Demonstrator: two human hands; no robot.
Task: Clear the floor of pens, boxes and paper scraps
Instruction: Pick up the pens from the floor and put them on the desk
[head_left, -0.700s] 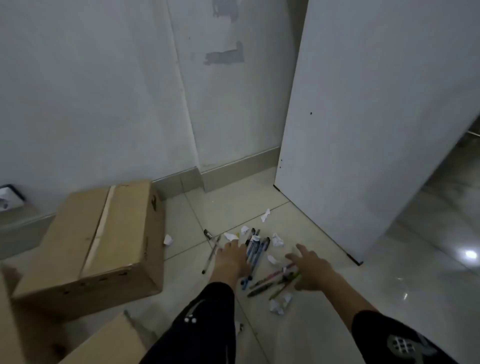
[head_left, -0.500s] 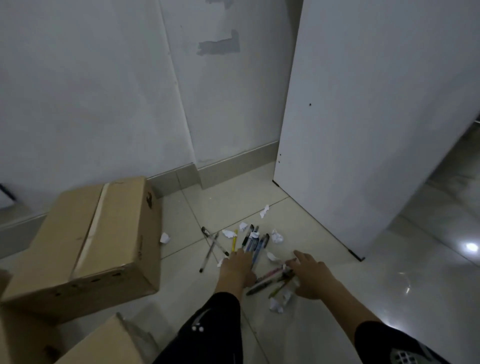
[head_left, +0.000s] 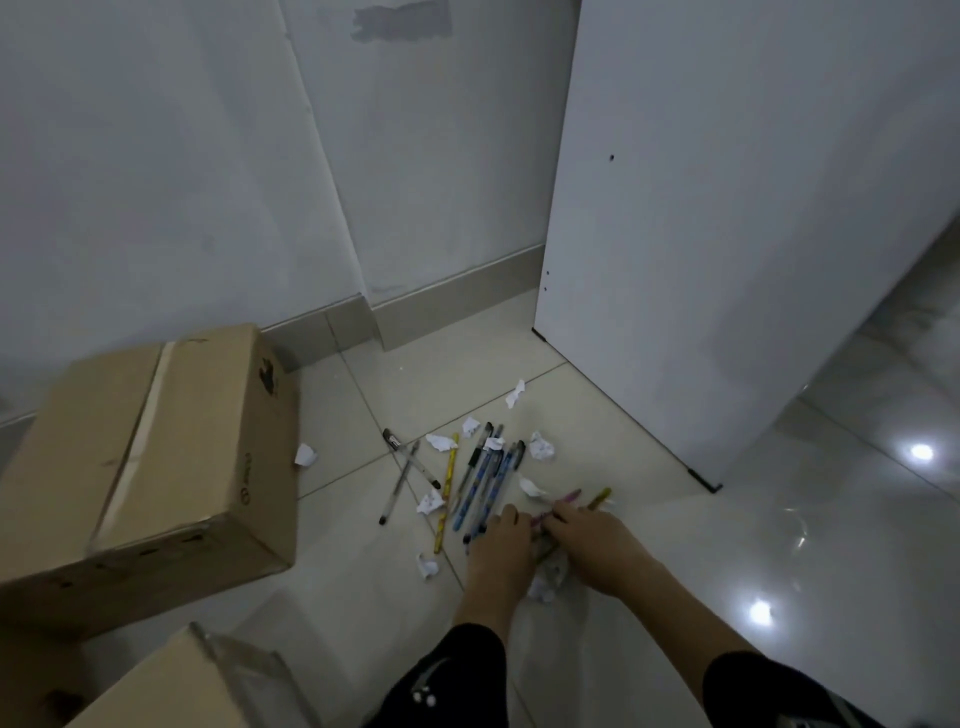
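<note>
Several pens lie on the tiled floor: a bunch of blue pens, a yellow pencil, two clear pens and a black marker. White paper scraps are scattered among them, one by the box. My left hand rests knuckles up at the near ends of the blue pens, its fingers hidden. My right hand is curled over pink pens and a green one. A crumpled scrap lies between my wrists.
A closed cardboard box stands at the left, and the corner of another box is at the bottom left. A white panel stands upright on the right, close behind the pens. Walls with a skirting board close the back.
Both hands have drawn back toward me and closer together. My left hand left the blue pens' middle, uncovering the yellow pencil. My right hand's spread fingers have curled onto the pink and green pens.
</note>
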